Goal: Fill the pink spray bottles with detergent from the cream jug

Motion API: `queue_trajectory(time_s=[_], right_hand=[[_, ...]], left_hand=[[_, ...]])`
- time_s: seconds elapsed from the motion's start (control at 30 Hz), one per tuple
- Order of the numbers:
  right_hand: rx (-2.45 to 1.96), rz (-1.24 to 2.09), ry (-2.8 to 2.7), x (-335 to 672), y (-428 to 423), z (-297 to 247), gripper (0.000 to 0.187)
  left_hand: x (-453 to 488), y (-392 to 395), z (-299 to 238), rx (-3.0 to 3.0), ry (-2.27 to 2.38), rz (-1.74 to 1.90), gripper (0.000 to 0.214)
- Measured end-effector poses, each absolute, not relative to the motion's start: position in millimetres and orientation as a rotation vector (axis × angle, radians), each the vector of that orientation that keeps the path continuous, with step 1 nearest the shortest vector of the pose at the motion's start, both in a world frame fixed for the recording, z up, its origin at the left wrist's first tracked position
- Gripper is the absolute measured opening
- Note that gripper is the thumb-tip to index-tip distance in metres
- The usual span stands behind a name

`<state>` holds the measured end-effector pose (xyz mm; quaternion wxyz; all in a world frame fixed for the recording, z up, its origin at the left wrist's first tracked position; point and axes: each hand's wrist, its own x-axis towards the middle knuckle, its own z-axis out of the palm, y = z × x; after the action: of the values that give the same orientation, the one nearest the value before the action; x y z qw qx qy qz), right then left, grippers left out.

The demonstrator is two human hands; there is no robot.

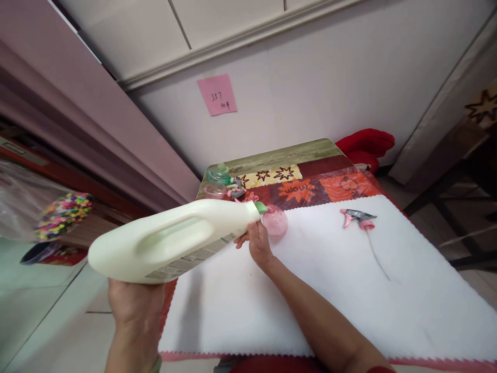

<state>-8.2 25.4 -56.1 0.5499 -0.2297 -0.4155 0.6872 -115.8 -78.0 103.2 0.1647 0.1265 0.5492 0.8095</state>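
A large pale-green detergent jug [166,238] is tilted almost level above the table, its green spout [260,207] pointing right. My left hand [135,300] grips its base from below, with the fingers mostly hidden behind the jug. Closed at the jug's neck is my right hand [258,242], thumb on the near side. The spout meets the mouth of a round, clear pink spray bottle [276,223] standing on the white mat. Whether liquid is flowing cannot be made out. To the right, a grey-and-pink trigger sprayer [360,217] lies with its thin tube toward me.
At the table's back left stand a green spray bottle [219,175] and another pink one [215,191]. A white mat [310,290] covers the near table. Behind is a wall with a pink note [217,95]. A red cloth-like item [365,147] sits beyond the back right corner.
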Motion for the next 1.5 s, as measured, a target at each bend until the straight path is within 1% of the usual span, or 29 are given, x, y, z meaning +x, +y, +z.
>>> queue_trajectory(time_s=[0.27,0.5,1.5], right_hand=[[-0.557,1.625,-0.992,-6.6,24.7,-53.4,0.056],[-0.547,1.634,-0.985,-7.4,25.5,-55.1,0.055],[-0.541,1.626,-0.99,-8.9,26.2,-58.6,0.055]], left_hand=[[-114.9,-79.1,103.7,0.36,1.532,2.306,0.036],[-120.6,-77.4,100.3,0.385,1.58,2.338,0.039],[-121.8,-78.9,100.0,0.441,1.619,2.316,0.038]])
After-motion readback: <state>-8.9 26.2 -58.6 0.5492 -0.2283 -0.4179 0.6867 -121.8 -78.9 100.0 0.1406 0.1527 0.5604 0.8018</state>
